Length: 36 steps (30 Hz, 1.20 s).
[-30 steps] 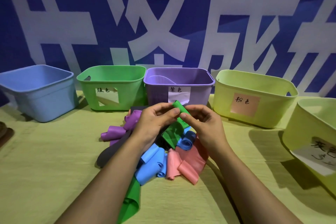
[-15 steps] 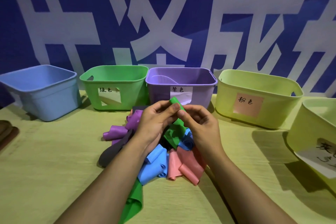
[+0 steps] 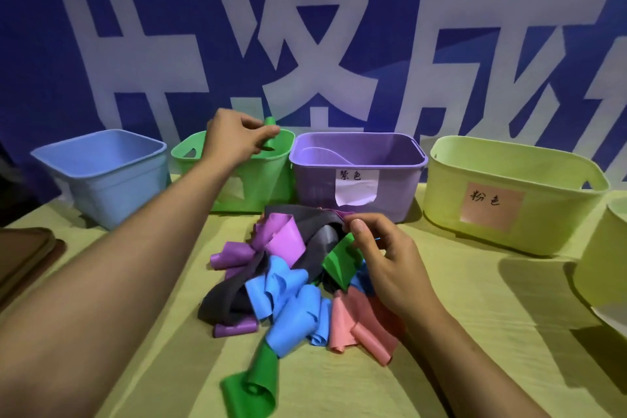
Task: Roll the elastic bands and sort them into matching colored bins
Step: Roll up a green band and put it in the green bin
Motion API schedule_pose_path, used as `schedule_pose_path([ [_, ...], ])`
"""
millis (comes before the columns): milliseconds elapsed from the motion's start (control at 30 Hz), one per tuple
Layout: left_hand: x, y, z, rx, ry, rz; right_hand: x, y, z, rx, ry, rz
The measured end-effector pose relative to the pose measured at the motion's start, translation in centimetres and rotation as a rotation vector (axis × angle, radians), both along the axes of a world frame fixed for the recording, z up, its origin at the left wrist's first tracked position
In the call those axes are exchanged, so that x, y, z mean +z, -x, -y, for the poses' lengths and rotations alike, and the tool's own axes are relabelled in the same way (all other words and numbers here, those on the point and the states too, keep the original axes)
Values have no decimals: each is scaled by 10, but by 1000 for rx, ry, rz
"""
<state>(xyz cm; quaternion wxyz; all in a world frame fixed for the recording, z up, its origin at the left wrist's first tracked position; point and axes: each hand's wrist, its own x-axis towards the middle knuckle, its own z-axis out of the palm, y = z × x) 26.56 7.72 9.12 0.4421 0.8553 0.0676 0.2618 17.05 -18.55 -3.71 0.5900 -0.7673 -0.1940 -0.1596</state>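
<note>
My left hand (image 3: 234, 139) reaches out over the green bin (image 3: 271, 180) and grips a rolled green band (image 3: 270, 125) just above the bin's opening. My right hand (image 3: 386, 258) hovers at the back right of the pile of loose bands. Its thumb and curled fingers pinch a band edge where the grey band (image 3: 319, 237) and a thin purple edge meet; which one it holds is unclear. The pile holds purple bands (image 3: 281, 237), blue bands (image 3: 291, 302), pink bands (image 3: 366, 319) and two more green bands (image 3: 339, 263) (image 3: 254, 380).
Bins stand in a row at the back: a blue bin (image 3: 101, 166), the green one, a purple bin (image 3: 315, 187) with a label, a yellow-green bin (image 3: 543, 180) with a pink label, and another (image 3: 604, 248) at the right edge. A brown object (image 3: 23, 254) lies at the left.
My left hand has carried the rolled green band from above the pile out to the green bin. My right hand let go of it and dropped to the pile.
</note>
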Motion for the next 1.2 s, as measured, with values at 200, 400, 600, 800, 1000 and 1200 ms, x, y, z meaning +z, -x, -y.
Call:
schedule_pose_path([
  [200,5,-52,-30,-3,-372,-274,2,1,3,8,4,-31],
  [400,-8,-79,-27,-24,-545,-448,3,0,6,0,-16,-40],
  [600,-14,-103,-37,6,-632,-580,4,1,9,10,13,-56],
  [800,-7,-94,-34,-41,-506,-558,6,1,10,-2,22,-45],
  [1000,17,-38,-1,-101,-312,-187,4,-4,10,-38,10,-27],
  [1200,-4,33,47,-351,-215,-186,0,-14,17,-160,-51,-25],
])
